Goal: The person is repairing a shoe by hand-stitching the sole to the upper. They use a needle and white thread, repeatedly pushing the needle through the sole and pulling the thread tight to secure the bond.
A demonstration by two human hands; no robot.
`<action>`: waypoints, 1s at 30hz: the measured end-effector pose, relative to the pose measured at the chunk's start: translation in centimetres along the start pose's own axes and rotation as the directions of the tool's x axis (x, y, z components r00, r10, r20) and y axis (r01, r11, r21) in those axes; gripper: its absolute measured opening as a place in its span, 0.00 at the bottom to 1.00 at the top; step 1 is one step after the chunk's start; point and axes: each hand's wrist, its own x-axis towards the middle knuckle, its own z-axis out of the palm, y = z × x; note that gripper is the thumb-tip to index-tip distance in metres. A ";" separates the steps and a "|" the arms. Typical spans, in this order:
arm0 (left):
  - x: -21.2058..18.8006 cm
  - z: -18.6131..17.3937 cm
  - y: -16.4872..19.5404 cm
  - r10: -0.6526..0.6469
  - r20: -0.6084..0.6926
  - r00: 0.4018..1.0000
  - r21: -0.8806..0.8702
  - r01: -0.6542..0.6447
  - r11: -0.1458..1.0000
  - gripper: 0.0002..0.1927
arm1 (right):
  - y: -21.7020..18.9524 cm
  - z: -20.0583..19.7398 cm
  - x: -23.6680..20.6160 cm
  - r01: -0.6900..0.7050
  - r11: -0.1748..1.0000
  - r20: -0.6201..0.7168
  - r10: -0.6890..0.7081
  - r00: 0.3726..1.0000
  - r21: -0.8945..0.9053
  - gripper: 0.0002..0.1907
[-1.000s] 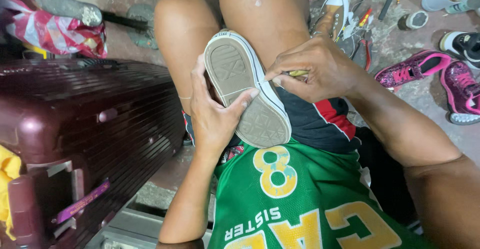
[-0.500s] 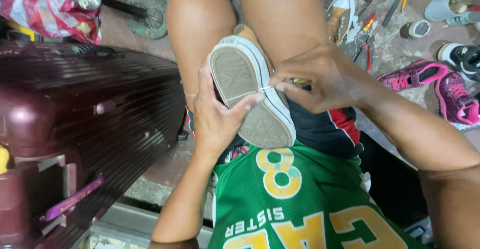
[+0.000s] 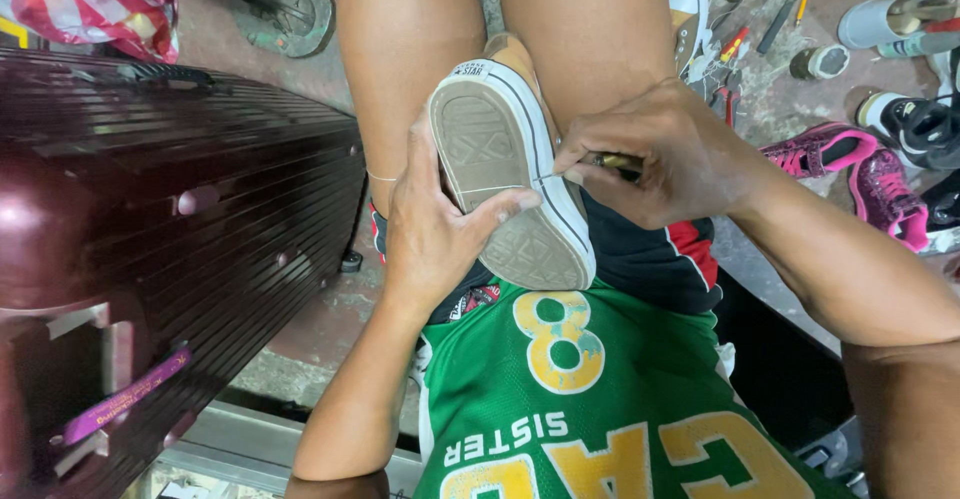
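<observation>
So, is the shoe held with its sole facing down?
No, the shoe shows its grey sole upward to the camera, held by the left hand.

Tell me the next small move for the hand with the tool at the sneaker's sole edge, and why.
Probably draw the tool back out and pull the thread taut. The right hand has the tool's tip at the sole edge of the sneaker, a thin thread crosses the sole, and the left hand braces the shoe with its thumb over the sole.

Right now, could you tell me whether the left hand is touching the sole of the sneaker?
Touching. The head view shows the left hand wrapped around the sneaker, its thumb pressed flat across the grey sole, with no gap visible.
</observation>
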 end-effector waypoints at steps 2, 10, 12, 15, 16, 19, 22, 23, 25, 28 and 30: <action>0.0 0.1 0.0 0.022 -0.009 1.000 0.017 -0.022 1.000 0.49 | -0.4 0.0 0.1 -0.027 0.999 0.005 0.027 1.000 -0.022 0.06; 0.3 -0.2 0.2 -0.021 0.013 1.000 -0.026 0.021 0.999 0.49 | 0.1 1.2 0.7 -0.028 0.998 0.013 0.028 1.000 0.062 0.06; -0.1 -0.5 0.1 0.055 -0.013 0.998 -0.011 -0.055 0.998 0.50 | 0.5 1.2 0.6 -0.045 0.995 0.031 0.042 0.999 0.090 0.06; -1.6 -1.2 -0.4 0.046 -0.055 0.997 0.072 -0.042 0.997 0.42 | 1.0 1.0 0.2 -0.074 0.995 0.054 0.071 0.996 0.073 0.06; -2.4 -1.5 -0.6 -0.118 -0.036 0.992 0.107 0.121 0.987 0.35 | 1.2 0.8 0.0 -0.077 0.994 0.055 0.073 0.996 0.080 0.06; -4.3 -3.9 -1.7 -0.088 -0.042 0.995 0.003 0.088 0.996 0.07 | 1.4 0.8 -0.7 -0.213 0.969 0.092 0.203 0.975 0.125 0.05; -5.0 -5.5 -2.8 -0.089 -0.216 0.972 0.003 0.092 0.996 0.02 | 1.5 0.8 -1.2 -0.213 0.969 0.071 0.205 0.976 0.126 0.04; -5.4 -5.8 -2.9 -0.048 -0.321 0.946 0.103 0.085 0.991 0.04 | 1.5 0.8 -1.4 -0.177 0.976 0.070 0.169 0.983 0.128 0.04; -5.9 -5.1 -2.7 0.008 -0.362 0.932 0.171 0.058 0.983 0.12 | 1.5 0.9 -1.5 -0.213 0.969 0.074 0.205 0.976 0.124 0.03; -6.1 -3.0 -2.3 0.074 -0.213 0.974 0.076 -0.059 0.995 0.26 | 1.3 1.1 -1.7 -0.224 0.964 0.059 0.218 0.974 0.140 0.03; -6.3 -2.1 -2.4 0.139 -0.151 0.979 0.106 -0.124 0.987 0.26 | 1.0 1.0 -1.7 -0.213 0.969 0.067 0.206 0.976 0.128 0.04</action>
